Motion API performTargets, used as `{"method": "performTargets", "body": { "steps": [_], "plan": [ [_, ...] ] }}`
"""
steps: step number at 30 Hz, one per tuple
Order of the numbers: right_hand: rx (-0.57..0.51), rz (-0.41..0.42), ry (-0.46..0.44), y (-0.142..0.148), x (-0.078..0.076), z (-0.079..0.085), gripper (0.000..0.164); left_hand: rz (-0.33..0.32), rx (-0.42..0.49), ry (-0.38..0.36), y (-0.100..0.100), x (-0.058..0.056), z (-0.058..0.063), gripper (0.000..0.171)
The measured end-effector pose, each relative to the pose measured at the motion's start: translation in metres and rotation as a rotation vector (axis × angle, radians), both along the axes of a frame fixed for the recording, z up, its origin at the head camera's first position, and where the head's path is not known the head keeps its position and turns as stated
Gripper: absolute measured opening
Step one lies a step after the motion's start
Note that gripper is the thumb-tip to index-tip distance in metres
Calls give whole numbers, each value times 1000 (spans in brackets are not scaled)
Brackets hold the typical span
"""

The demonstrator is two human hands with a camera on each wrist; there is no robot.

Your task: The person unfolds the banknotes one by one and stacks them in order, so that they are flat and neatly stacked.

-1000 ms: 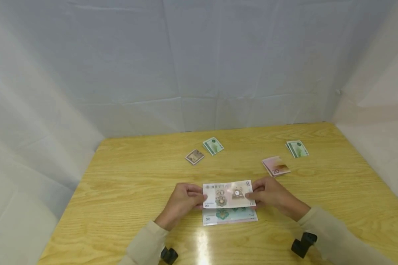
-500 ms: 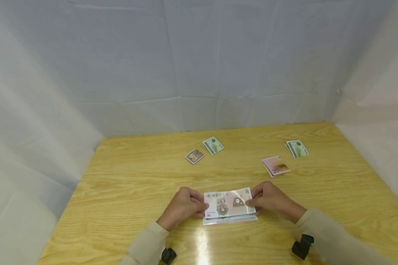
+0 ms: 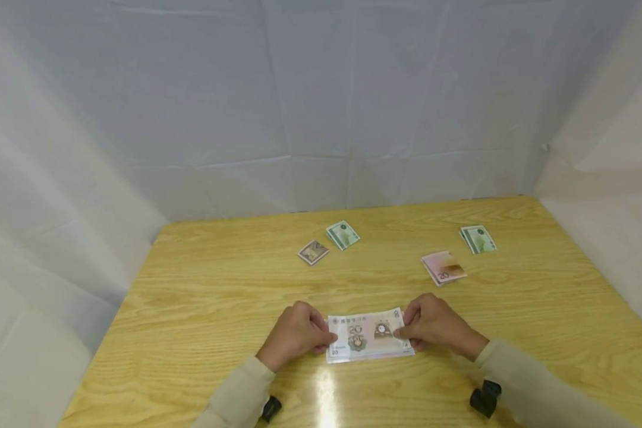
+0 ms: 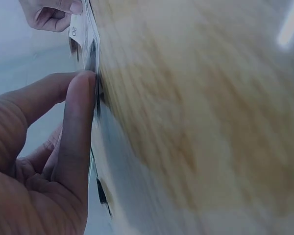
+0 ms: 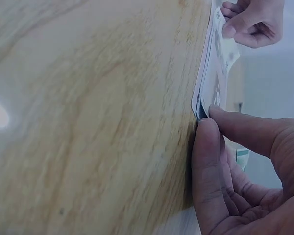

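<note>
A 20 banknote (image 3: 366, 334) lies flat and face up over other notes near the front of the table, almost fully covering them. My left hand (image 3: 296, 334) pinches its left end, thumb on top. At the opposite end my right hand (image 3: 433, 327) pinches the note between thumb and fingers. In the right wrist view the thumb and fingertip meet at the edge of the banknote (image 5: 215, 78), and thin layers show below it. The left wrist view shows the banknote (image 4: 77, 29) edge-on, close to the tabletop.
Behind the hands lie a folded brown note (image 3: 313, 252) and a folded green note (image 3: 343, 235). Toward the right are a folded pink 20 note (image 3: 443, 267) and another folded green note (image 3: 478, 239). White sheeting (image 3: 321, 107) surrounds the wooden table (image 3: 214, 285).
Both hands have brought the 20 banknote down and toward the person, onto the 50 note below, which was visible earlier and is now nearly covered. The folded notes have stayed put.
</note>
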State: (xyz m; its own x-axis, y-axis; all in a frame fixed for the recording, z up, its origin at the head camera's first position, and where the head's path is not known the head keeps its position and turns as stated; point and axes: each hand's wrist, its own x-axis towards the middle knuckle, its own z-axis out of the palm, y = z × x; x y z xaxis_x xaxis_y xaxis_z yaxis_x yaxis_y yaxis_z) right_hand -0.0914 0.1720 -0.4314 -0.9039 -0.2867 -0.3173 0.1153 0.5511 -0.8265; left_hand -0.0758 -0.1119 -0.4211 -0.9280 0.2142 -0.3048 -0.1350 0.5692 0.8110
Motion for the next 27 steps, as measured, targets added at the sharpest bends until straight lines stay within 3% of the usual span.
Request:
{"method": "performTargets", "body": {
  "steps": [5, 11, 19, 27],
  "plan": [
    [19, -7, 17, 1, 0, 0, 25, -25, -56, 38, 0, 0, 3, 18],
    [78, -35, 15, 0, 0, 2, 29, -36, -61, 32, -3, -1, 2, 20],
    [43, -24, 107, 18, -9, 12, 29, -21, 45, 28, -13, -7, 0, 17],
    [87, -106, 217, 55, -32, 14, 23, 2, 106, 10, -20, -9, 3, 12]
  ]
}}
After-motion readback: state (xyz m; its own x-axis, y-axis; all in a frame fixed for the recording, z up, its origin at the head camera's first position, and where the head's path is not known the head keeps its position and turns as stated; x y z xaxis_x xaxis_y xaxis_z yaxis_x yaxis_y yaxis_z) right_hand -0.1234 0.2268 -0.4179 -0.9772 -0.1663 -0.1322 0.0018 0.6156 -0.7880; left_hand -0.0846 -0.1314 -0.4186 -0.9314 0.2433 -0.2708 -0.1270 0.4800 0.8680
